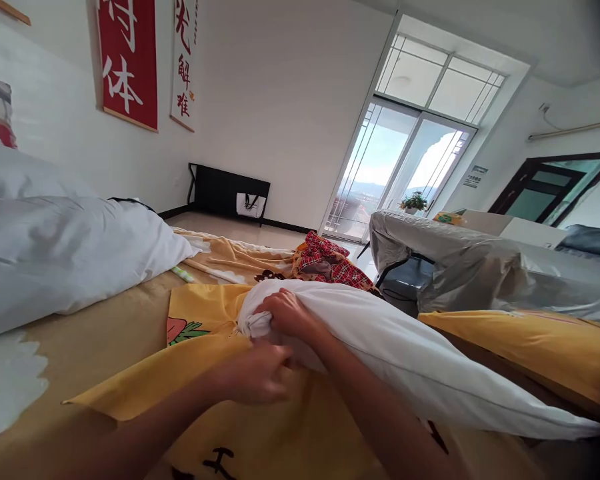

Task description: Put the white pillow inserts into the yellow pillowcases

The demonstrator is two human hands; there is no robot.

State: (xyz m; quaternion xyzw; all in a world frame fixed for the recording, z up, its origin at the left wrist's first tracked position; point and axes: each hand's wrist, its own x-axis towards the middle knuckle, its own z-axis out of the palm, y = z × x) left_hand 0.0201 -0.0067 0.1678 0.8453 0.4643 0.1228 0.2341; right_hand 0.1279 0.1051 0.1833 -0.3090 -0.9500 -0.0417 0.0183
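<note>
A plump white pillow (405, 347) stretches from the middle to the lower right. My right hand (290, 313) is closed on the bunched end of it. Just below, my left hand (260, 373) has its fingers curled in, slightly blurred; what they hold, if anything, I cannot make out. Under both hands spreads a yellow pillowcase (140, 377) with a carrot print and dark line drawings. The pillow's bunched end lies over the pillowcase, and my hands partly hide where the two meet.
A white bundle of bedding (75, 253) lies at left on the tan patterned bedspread (115, 320). Red plaid cloth (340, 263) is heaped beyond the pillow. Another yellow pillow (530, 347) is at right. Behind stand a chair (407, 273) and plastic-covered furniture (480, 267).
</note>
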